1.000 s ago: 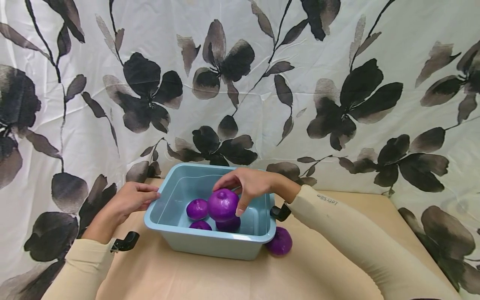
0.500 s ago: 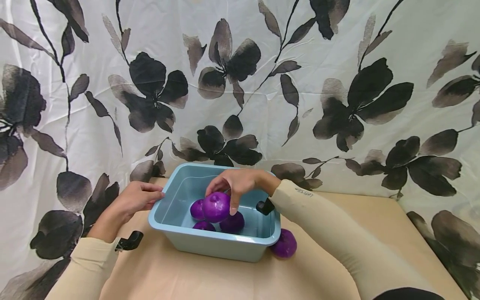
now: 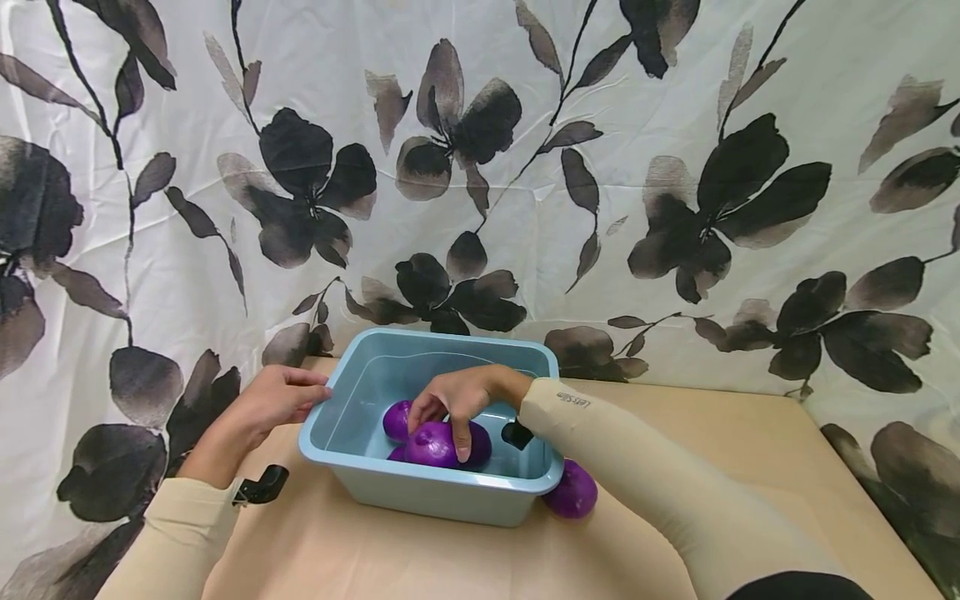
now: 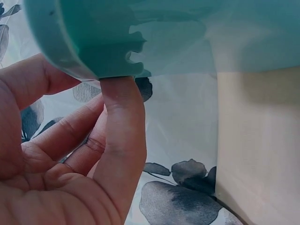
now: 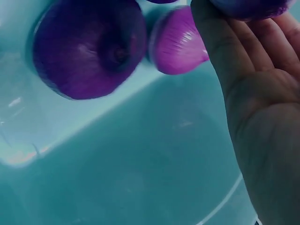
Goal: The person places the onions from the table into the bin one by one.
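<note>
A light blue plastic tub (image 3: 427,502) sits on the table. My left hand (image 3: 273,406) pinches its left rim; in the left wrist view the thumb and fingers meet the tub's edge (image 4: 56,58). Down inside the tub, my right hand (image 3: 467,393) holds a glossy purple onion (image 3: 430,447) by its sides. Other purple onions lie around it: one behind on the left (image 3: 396,421), one to the right (image 3: 480,446), and one mostly hidden at the front. The right wrist view shows the held onion (image 5: 253,6) at the top edge, cut off, with two loose onions nearby.
Another purple onion (image 3: 573,490) rests on the tan tabletop (image 3: 637,558), against the tub's front right corner. Behind the table hangs a white cloth (image 3: 525,250) with dark flower prints.
My right hand has lowered the onion deeper into the tub, toward the front and slightly left. My left hand has stayed at the rim.
</note>
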### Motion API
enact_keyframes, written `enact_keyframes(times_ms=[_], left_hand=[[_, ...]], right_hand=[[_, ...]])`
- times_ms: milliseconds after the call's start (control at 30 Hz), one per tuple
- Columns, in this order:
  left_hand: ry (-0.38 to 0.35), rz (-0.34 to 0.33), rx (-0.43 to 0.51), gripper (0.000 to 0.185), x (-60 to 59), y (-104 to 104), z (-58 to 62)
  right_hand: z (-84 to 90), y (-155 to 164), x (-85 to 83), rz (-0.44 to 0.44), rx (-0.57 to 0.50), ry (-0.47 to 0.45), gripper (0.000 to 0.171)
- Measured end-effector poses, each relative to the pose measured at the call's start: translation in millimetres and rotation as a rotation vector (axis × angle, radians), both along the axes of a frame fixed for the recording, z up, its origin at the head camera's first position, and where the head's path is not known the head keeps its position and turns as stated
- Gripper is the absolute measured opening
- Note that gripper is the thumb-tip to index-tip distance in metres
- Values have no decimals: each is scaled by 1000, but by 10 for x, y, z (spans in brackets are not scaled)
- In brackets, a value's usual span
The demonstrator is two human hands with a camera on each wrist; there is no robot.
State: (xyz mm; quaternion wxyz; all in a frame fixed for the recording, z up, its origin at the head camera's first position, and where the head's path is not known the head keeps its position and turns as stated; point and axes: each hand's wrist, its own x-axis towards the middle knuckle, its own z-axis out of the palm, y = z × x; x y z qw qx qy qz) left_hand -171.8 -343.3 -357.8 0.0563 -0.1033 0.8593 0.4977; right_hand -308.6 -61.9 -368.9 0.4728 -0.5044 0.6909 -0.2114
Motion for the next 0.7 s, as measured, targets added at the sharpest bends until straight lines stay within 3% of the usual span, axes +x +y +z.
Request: enact_keyframes(times_ms=[700], left_hand=[[5, 2, -2, 46, 0, 25, 3]], right_hand=[[-103, -51, 51, 9, 97, 64, 69]])
